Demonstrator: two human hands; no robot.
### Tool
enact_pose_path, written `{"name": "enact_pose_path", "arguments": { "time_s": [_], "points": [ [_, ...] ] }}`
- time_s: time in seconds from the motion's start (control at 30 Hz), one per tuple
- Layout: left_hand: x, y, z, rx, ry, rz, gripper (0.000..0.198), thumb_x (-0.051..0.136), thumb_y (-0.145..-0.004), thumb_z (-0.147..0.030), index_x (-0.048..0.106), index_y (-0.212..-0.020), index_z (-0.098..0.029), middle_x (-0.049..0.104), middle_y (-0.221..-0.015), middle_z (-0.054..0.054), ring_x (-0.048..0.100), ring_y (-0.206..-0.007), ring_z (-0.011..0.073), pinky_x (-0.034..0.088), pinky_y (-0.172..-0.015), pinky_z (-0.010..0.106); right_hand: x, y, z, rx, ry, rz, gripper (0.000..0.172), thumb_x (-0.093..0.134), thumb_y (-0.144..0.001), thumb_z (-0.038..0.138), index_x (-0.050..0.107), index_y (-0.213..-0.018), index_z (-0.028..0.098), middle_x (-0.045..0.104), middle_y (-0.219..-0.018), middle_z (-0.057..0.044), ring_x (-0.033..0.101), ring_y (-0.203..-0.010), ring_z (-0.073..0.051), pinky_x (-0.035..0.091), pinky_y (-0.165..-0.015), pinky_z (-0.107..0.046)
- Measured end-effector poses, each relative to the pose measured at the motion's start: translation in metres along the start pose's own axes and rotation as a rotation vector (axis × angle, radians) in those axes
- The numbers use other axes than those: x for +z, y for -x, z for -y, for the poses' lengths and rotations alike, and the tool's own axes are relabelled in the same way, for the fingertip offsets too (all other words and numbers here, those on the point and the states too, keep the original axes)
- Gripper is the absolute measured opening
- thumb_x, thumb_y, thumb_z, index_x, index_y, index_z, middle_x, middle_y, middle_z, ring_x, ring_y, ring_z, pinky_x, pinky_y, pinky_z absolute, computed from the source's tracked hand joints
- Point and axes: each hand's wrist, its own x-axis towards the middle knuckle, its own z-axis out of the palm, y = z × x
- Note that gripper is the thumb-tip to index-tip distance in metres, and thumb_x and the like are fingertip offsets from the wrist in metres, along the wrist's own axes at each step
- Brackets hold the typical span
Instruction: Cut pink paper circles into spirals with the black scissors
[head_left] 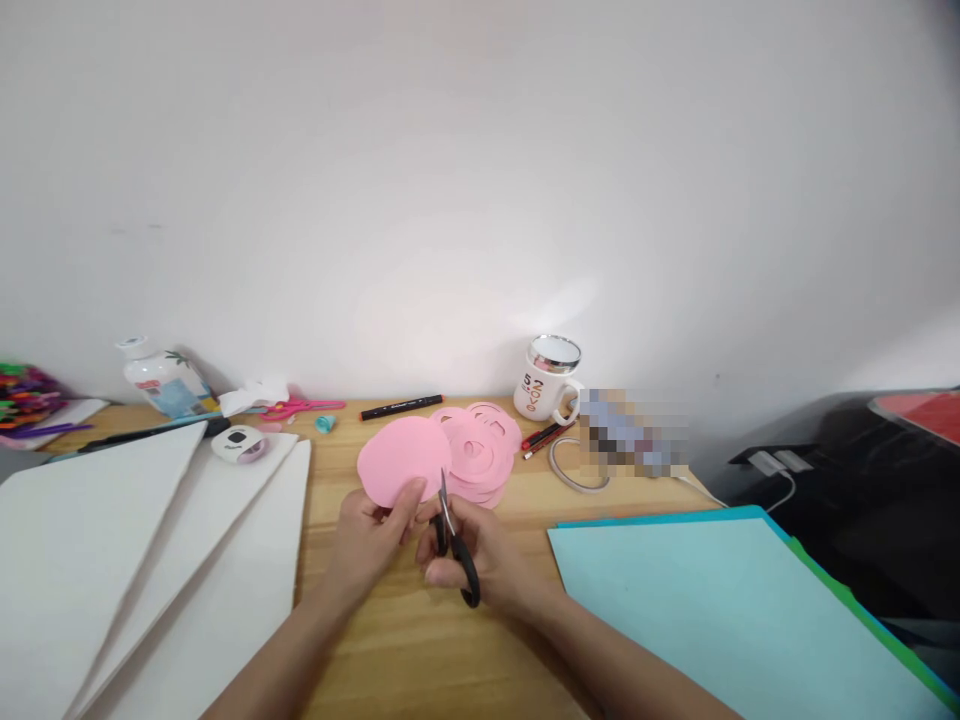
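Observation:
Between thumb and fingers, my left hand [375, 535] pinches the lower edge of a rounded pink paper piece [401, 462]. My right hand [487, 550] grips black-handled scissors [463, 568], with fingers around the handles. The metal blades point upward, right at the paper's lower right edge; whether they touch it I cannot tell. Just behind and to the right lies a pile of pink paper cutouts [484, 450] on the wooden table, partly covered by the held piece.
White sheets [247, 560] lie at left with a white tape dispenser [238, 443] on them. Light blue paper [720, 590] covers the right. Along the back are a white bottle [166, 380], pink scissors [296, 408], a black marker [403, 407] and a white mug [541, 390].

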Motion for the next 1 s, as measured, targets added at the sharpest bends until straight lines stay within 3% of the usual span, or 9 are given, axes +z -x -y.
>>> {"name": "enact_pose_path", "arguments": {
  "time_s": [0.1,0.23,0.5,0.7,1.0],
  "points": [
    [0.002,0.001,0.000,-0.002,-0.028,-0.039,0.034,0.056,-0.067,-0.041,0.048,-0.042,-0.020,0.049,-0.037,-0.002,0.048,-0.038,0.0125,0.040,-0.038,0.022,-0.001,-0.001,-0.002,-0.032,-0.006,-0.019,0.044,0.074,-0.061,0.039,0.048,-0.092,0.021,0.055,-0.069,0.002,0.047,-0.058,-0.011,0.037,-0.053,-0.022],
    [0.002,0.003,-0.004,-0.025,-0.030,-0.060,0.022,0.058,-0.065,-0.039,0.058,-0.060,-0.017,0.062,-0.056,0.002,0.058,-0.054,0.0168,0.047,-0.048,0.024,0.000,-0.002,0.000,-0.070,0.028,-0.019,0.043,0.074,-0.059,0.045,0.050,-0.082,0.018,0.052,-0.069,0.001,0.043,-0.057,-0.011,0.036,-0.053,-0.022],
    [0.003,0.006,-0.010,-0.036,0.041,-0.055,0.020,0.059,-0.064,-0.036,0.061,-0.070,-0.016,0.064,-0.060,0.001,0.060,-0.056,0.0165,0.049,-0.050,0.024,0.007,0.000,0.006,-0.090,0.032,-0.059,0.042,0.071,-0.059,0.050,0.051,-0.076,0.018,0.047,-0.065,0.002,0.036,-0.054,-0.010,0.033,-0.051,-0.021],
    [0.003,0.006,-0.006,-0.038,0.043,0.045,0.029,0.054,-0.070,-0.037,0.053,-0.049,-0.017,0.051,-0.042,-0.003,0.049,-0.040,0.0114,0.042,-0.040,0.021,0.007,0.001,-0.003,-0.112,0.089,-0.126,0.039,0.070,-0.062,0.049,0.050,-0.075,0.018,0.045,-0.061,0.004,0.035,-0.051,-0.009,0.030,-0.046,-0.020],
    [0.004,0.007,-0.002,-0.039,0.020,0.038,0.028,0.056,-0.069,-0.036,0.050,-0.049,-0.017,0.048,-0.039,-0.004,0.047,-0.038,0.0108,0.041,-0.038,0.020,0.012,0.003,-0.003,-0.067,0.062,-0.167,0.038,0.072,-0.060,0.046,0.048,-0.071,0.019,0.045,-0.053,0.006,0.037,-0.044,-0.008,0.031,-0.042,-0.019]
  ]
}}
